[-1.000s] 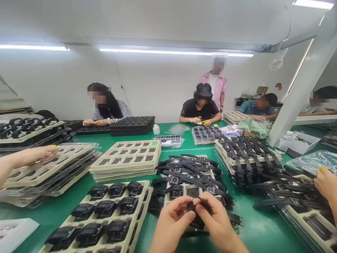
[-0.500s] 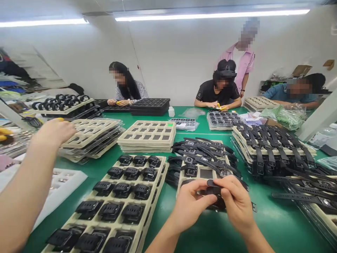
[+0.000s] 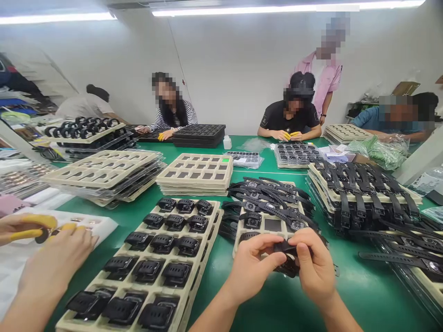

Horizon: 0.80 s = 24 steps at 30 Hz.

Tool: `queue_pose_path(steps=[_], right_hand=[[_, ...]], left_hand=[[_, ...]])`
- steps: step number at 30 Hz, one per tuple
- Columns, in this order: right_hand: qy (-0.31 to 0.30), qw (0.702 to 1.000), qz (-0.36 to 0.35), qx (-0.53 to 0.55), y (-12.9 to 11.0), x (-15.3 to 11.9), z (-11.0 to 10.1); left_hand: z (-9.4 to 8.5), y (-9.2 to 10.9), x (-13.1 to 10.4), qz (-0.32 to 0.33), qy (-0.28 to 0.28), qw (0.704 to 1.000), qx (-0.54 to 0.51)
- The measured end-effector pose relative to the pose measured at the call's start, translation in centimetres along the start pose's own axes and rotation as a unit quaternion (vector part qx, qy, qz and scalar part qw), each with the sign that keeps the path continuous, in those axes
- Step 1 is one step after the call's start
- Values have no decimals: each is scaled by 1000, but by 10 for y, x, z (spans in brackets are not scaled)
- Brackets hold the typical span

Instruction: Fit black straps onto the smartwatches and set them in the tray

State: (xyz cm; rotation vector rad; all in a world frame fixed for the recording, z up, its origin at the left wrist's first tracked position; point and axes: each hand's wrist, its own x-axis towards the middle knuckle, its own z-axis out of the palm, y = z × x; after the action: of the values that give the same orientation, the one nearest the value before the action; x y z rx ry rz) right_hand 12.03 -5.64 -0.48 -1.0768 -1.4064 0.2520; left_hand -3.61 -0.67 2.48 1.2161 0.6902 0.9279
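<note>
Between my two hands is a black smartwatch, partly hidden by my fingers. My left hand pinches one side of its black strap between thumb and fingers. From the other side my right hand grips the strap, thumb against it. Just beyond them lies a cream tray with several smartwatches, their straps lying across one another. One compartment of that tray shows a dark bottom. Left of my hands, another cream tray holds rows of smartwatches with their straps closed into loops.
Stacked cream trays stand mid-table. More watches with straps lie on a tray stack at right. At far left, a co-worker's hands with yellow finger covers work over white foam. Other people sit across the green table.
My hands stay on the watch; the strap end between my fingers has turned and sits lower. The co-worker's arm at left has drawn back from the tray stack to the foam.
</note>
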Motion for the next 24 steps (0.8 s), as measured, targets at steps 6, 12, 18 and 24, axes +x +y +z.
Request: queue_pose_path(steps=[6,12,18,24], right_hand=[[-71,997,-11,-26,-6,11,-7],[5,1000,-15,-6,-3,4,0],[-68,998,6,6,-3,10,-9],[-31,999,36,5,1,6,-4]], left_hand=[[-3,1,0,0,-7,1000,-2],[0,-1,3,-39,2,990,-134],[1,0,5,-38,34,995,-87],[5,2,3,-49,52,991,-117]])
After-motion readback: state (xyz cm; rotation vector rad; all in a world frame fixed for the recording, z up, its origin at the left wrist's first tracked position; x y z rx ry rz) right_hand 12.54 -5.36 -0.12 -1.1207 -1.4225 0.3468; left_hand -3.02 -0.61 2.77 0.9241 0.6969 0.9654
